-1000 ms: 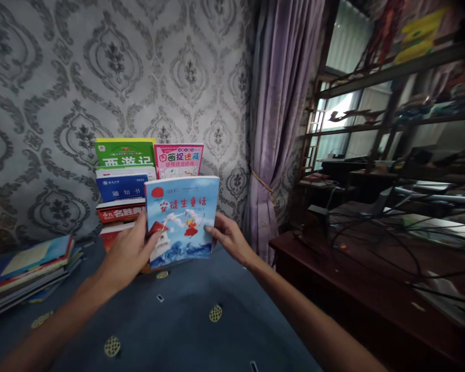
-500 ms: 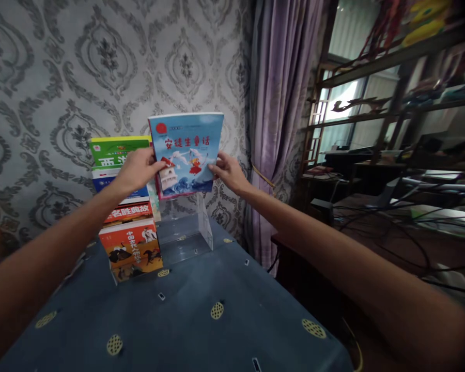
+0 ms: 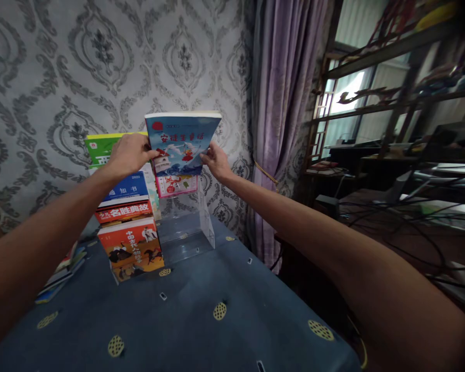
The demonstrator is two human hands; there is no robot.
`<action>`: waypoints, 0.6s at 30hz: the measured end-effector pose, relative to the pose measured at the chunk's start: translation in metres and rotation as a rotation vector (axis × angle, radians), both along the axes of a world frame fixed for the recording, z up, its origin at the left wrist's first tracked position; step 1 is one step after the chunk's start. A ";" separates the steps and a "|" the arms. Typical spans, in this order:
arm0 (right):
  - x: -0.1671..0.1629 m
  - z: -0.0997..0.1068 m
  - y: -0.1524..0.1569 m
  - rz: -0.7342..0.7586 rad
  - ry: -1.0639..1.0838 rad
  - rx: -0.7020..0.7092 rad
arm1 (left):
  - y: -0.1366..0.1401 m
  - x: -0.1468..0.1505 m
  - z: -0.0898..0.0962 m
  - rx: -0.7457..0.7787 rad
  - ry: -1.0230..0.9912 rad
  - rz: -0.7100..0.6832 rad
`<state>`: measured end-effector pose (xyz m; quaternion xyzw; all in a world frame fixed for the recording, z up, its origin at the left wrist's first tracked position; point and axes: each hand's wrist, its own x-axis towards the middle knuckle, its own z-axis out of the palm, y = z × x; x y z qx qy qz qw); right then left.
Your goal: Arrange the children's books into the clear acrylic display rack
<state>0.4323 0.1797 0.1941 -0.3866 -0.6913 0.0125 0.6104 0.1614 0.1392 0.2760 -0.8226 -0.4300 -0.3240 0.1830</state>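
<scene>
A blue picture-covered book (image 3: 184,139) is held up by its two sides, its top tipped towards me. On its left edge my left hand (image 3: 129,153) is closed, thumb on the cover. My right hand (image 3: 217,161) pinches the right edge. Below and behind it shows a pink-bordered book (image 3: 177,186) in the upper part of the clear stepped rack (image 3: 189,245). In the rack's left column stand a green book (image 3: 98,149), a blue book (image 3: 127,187), a red book (image 3: 129,212) and, in front, an orange book (image 3: 134,250).
The rack stands on a table with a dark blue pineapple-print cloth (image 3: 189,320), near the patterned wall (image 3: 139,62). Several books (image 3: 64,274) lie stacked at the left, partly behind my left arm. A purple curtain (image 3: 282,103) and cluttered shelves (image 3: 372,113) are at the right.
The blue picture-covered book has tilted, its lower edge rising away from me. More of the pink-bordered book behind it now shows. Both hands stay on its sides.
</scene>
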 end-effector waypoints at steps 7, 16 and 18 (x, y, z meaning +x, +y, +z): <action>0.000 -0.002 0.018 -0.042 0.004 0.008 | 0.010 0.001 -0.003 0.037 0.008 0.076; 0.004 -0.010 0.034 -0.047 -0.004 -0.009 | 0.016 0.005 -0.001 -0.060 0.112 0.124; 0.006 -0.011 0.037 -0.052 -0.010 -0.018 | 0.019 0.007 -0.002 -0.063 0.121 0.123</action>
